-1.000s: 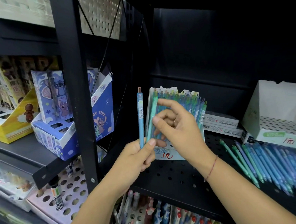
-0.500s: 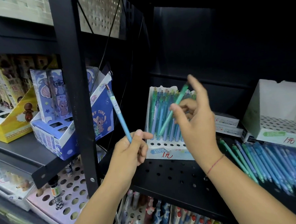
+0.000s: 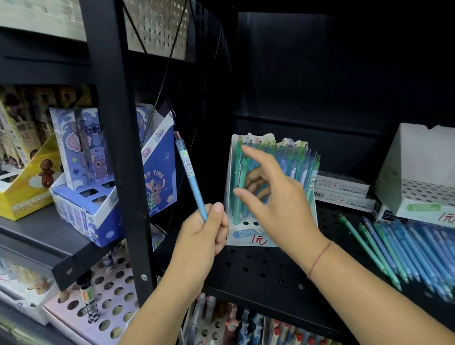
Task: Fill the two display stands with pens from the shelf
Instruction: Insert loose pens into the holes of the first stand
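My left hand (image 3: 201,240) grips the lower end of a light blue pen (image 3: 189,170) that leans up and to the left, just left of the first display stand (image 3: 246,236). That white stand holds several green and blue pens upright. In front of its pens, my right hand (image 3: 280,202) has its forefinger and thumb spread, holding nothing. A green pen (image 3: 240,189) stands in the stand's left column, by my thumb. The second stand (image 3: 423,168), white with empty holes, is at the far right. Several loose blue and green pens (image 3: 408,247) lie on the black perforated shelf (image 3: 255,270).
A black upright post (image 3: 120,165) rises just left of my left hand. Beyond it sit a blue cartoon box (image 3: 157,173) and a yellow box (image 3: 14,194). Flat white boxes (image 3: 340,184) are stacked between the stands. More pens (image 3: 238,333) fill trays below.
My right hand carried a green pen to the stand and now holds none; its fingers have spread. My left hand lowered and tilted its blue pen to the left.
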